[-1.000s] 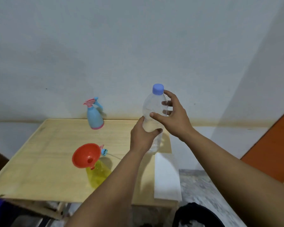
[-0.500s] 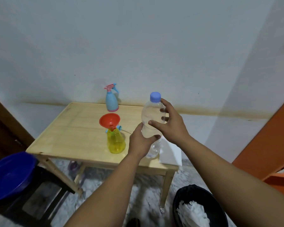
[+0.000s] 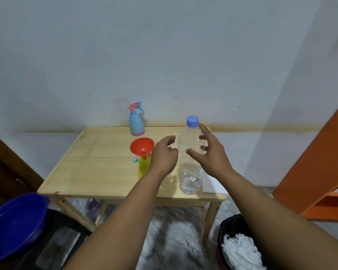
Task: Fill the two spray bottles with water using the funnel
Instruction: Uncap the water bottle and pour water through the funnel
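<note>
A clear water bottle [image 3: 190,172] with a blue cap stands upright near the right front of the wooden table [image 3: 98,162]. My right hand [image 3: 213,156] wraps loosely round its upper half, thumb in front, fingers behind. My left hand [image 3: 164,156] hovers just left of the bottle, fingers loosely curled, holding nothing. A red funnel [image 3: 141,146] sits in the neck of the yellow spray bottle [image 3: 142,168], partly hidden behind my left hand. A blue spray bottle [image 3: 136,123] with a pink trigger head stands at the table's back edge by the wall.
A white sheet [image 3: 213,184] lies on the table's right end. A blue basin [image 3: 14,225] sits low at the left on a dark stand. A black bin [image 3: 238,246] holding white paper is on the floor at the right. An orange cabinet [image 3: 320,172] stands further right.
The bottle has come down onto the table. My left hand has let go of it and drawn a little to the left. My head has pulled back, showing more floor.
</note>
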